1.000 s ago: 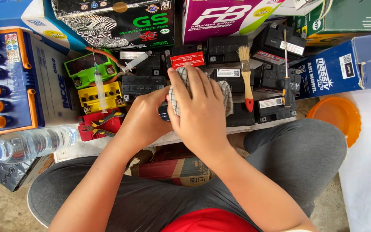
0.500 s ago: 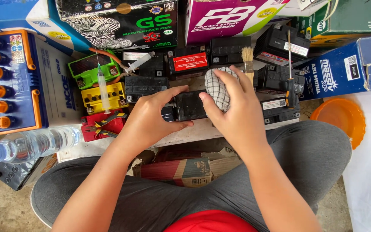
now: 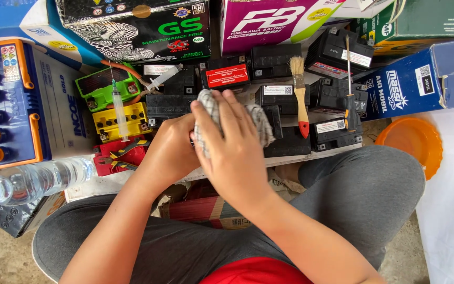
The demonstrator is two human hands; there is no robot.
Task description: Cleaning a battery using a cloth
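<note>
I have both hands working at the middle of the view. My right hand point(image 3: 232, 152) is closed over a checked cloth point(image 3: 258, 123), fingers spread across the top and pressing it down. Under it sits a small black battery point(image 3: 285, 142), of which I see only the right end, at about three o'clock from the hand. My left hand point(image 3: 172, 150) curls against the battery's left end, at nine o'clock from the cloth, and seems to brace it; I cannot tell whether its fingers actually wrap the case, since the right hand covers them.

I judge the step in hand to be wiping the battery's top face. The next move would call for steady downward pressure with the cloth while the left hand keeps the case from sliding, and care not to knock the tools beside it.

The battery lies on the pale bench point(image 3: 311, 156) edge just above my lap, its long axis running left to right, nine to three o'clock, top face up toward me.

At one o'clock from the cloth a brush point(image 3: 300, 97) with a red handle tip lies on other black batteries, bristles toward twelve, and a screwdriver point(image 3: 349, 94) lies parallel just beyond it. At ten o'clock a syringe point(image 3: 117, 108) rests across a yellow battery point(image 3: 119, 121).
</note>
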